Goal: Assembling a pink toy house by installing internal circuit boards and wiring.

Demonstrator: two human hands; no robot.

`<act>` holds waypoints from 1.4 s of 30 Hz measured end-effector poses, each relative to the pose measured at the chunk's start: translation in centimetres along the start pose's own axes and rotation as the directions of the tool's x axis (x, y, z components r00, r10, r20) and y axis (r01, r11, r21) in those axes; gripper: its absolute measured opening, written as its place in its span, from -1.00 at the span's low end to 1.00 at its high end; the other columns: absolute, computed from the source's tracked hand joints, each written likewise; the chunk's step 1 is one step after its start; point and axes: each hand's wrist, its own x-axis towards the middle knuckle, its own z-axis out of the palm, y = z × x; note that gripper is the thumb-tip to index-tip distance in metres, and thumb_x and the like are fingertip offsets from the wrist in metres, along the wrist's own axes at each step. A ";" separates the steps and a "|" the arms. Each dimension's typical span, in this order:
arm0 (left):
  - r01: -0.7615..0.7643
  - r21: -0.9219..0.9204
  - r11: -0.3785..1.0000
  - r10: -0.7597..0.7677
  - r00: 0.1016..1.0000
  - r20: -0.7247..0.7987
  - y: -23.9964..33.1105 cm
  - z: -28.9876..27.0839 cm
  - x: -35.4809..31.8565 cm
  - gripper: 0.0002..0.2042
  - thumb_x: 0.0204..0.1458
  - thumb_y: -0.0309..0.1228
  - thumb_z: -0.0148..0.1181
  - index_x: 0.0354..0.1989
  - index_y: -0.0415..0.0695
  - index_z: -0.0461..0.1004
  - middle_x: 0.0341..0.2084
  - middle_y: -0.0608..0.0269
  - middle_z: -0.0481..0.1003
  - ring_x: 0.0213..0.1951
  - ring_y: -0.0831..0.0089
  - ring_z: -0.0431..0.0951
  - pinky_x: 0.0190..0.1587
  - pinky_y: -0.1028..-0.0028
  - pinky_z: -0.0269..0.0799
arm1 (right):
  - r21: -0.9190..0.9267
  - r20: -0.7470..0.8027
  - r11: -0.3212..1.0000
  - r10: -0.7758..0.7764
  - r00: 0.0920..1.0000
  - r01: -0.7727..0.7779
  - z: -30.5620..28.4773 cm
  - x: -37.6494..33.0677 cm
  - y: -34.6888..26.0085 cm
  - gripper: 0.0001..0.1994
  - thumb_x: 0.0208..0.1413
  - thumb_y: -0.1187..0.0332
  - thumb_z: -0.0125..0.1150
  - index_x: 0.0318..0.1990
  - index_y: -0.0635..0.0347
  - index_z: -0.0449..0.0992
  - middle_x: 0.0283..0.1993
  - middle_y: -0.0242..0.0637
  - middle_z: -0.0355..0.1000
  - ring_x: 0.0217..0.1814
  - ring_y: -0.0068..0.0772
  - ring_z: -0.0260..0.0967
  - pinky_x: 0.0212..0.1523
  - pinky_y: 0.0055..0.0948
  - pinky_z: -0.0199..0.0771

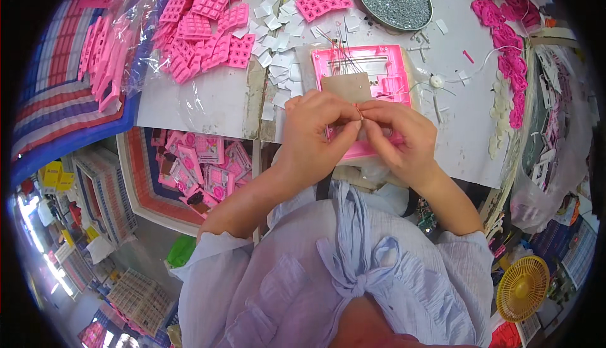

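My left hand and my right hand meet fingertip to fingertip over a pink plastic casing. Both hands are closed in a pinch around what looks like thin reddish wire; its ends are hidden by the fingers. Just beyond the fingertips, a brown board lies on the casing, with thin dark wires sticking up behind it. Metal rods run across the casing's far part. My hands cover most of its near part.
Pink keypads pile up at the back left, beside scattered white paper squares. A round tray of screws stands at the back. Pink coiled cords and pale discs lie right. Below left, a bin holds pink parts.
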 end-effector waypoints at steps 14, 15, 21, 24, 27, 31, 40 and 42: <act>0.713 -0.313 0.627 -0.501 0.677 0.539 0.3 -3.6 2.2 -0.82 0.16 -0.54 0.18 -0.08 -0.27 0.54 -0.38 0.31 0.60 -0.50 0.68 0.52 -0.49 0.61 0.39 | -0.183 0.191 0.886 -0.392 0.900 0.425 -0.5 0.0 0.4 -0.75 -0.17 0.51 0.42 -0.27 0.30 0.56 -0.07 -0.15 0.55 -0.13 -0.12 0.55 -0.24 -0.33 0.62; 0.652 -0.263 0.712 -0.468 0.719 0.515 0.2 -3.7 2.1 -0.80 0.15 -0.54 0.19 -0.06 -0.27 0.52 -0.37 0.29 0.61 -0.49 0.65 0.54 -0.47 0.57 0.42 | -0.212 0.216 0.874 -0.395 0.893 0.437 -0.5 0.2 0.3 -0.76 -0.18 0.50 0.41 -0.27 0.28 0.57 -0.06 -0.16 0.55 -0.10 -0.12 0.54 -0.22 -0.33 0.61; 0.015 0.104 0.995 -0.047 0.949 0.312 -0.1 -2.3 0.2 -0.75 0.08 -0.55 0.25 -0.05 -0.24 0.50 -0.36 0.14 0.59 -0.39 0.26 0.61 -0.35 0.37 0.51 | -0.374 0.301 0.788 -0.396 0.868 0.489 -0.2 -0.4 1.0 -0.81 -0.18 0.42 0.33 -0.34 0.20 0.59 -0.11 -0.26 0.51 -0.05 -0.17 0.45 -0.15 -0.31 0.56; -0.107 0.162 0.981 0.063 0.965 0.254 -0.6 -1.6 -0.6 -0.74 0.05 -0.57 0.26 -0.07 -0.21 0.49 -0.37 0.08 0.56 -0.37 0.15 0.60 -0.33 0.31 0.52 | -0.376 0.330 0.788 -0.377 0.865 0.487 -0.1 -0.5 1.2 -0.81 -0.18 0.40 0.31 -0.33 0.18 0.60 -0.12 -0.31 0.48 -0.04 -0.19 0.42 -0.13 -0.30 0.51; -0.183 0.233 0.955 0.122 0.960 0.252 -0.9 -1.3 -1.3 -0.72 0.04 -0.58 0.26 -0.04 -0.19 0.46 -0.36 0.11 0.55 -0.37 0.19 0.59 -0.33 0.30 0.51 | -0.404 0.412 0.790 -0.294 0.862 0.462 -0.4 -0.1 0.1 -0.79 -0.18 0.39 0.30 -0.30 0.16 0.63 -0.14 -0.35 0.46 -0.02 -0.20 0.40 -0.10 -0.28 0.44; 0.333 0.015 0.943 -0.320 0.893 0.317 -1.2 -2.5 -0.5 -0.64 0.02 -0.58 0.29 0.02 -0.17 0.41 -0.30 0.19 0.51 -0.28 0.38 0.55 -0.26 0.35 0.48 | -0.432 0.539 0.816 -0.109 0.835 0.385 -1.3 0.0 -1.3 -0.74 -0.16 0.37 0.30 -0.23 0.13 0.64 -0.18 -0.37 0.44 -0.03 -0.21 0.38 -0.05 -0.26 0.37; 0.048 0.158 0.986 -0.086 0.967 0.241 -1.2 -3.7 -5.5 -0.84 0.00 -0.56 0.34 -0.28 -0.21 0.48 -0.20 0.16 0.46 -0.21 0.37 0.45 -0.11 0.46 0.36 | -0.339 0.479 0.882 -0.139 0.867 0.328 -1.3 -0.6 -0.9 -0.57 -0.20 0.41 0.37 -0.05 0.15 0.62 -0.19 -0.36 0.44 -0.06 -0.22 0.38 -0.15 -0.23 0.42; 0.159 0.069 0.985 -0.173 0.940 0.296 -1.4 -3.5 -6.2 -0.90 0.04 -0.55 0.30 -0.33 -0.23 0.48 -0.18 0.16 0.47 -0.23 0.39 0.45 -0.15 0.47 0.36 | -0.387 0.459 0.866 -0.117 0.881 0.316 -0.6 -1.2 -0.6 -0.56 -0.15 0.38 0.38 -0.01 0.17 0.60 -0.18 -0.34 0.43 -0.05 -0.21 0.38 -0.12 -0.23 0.42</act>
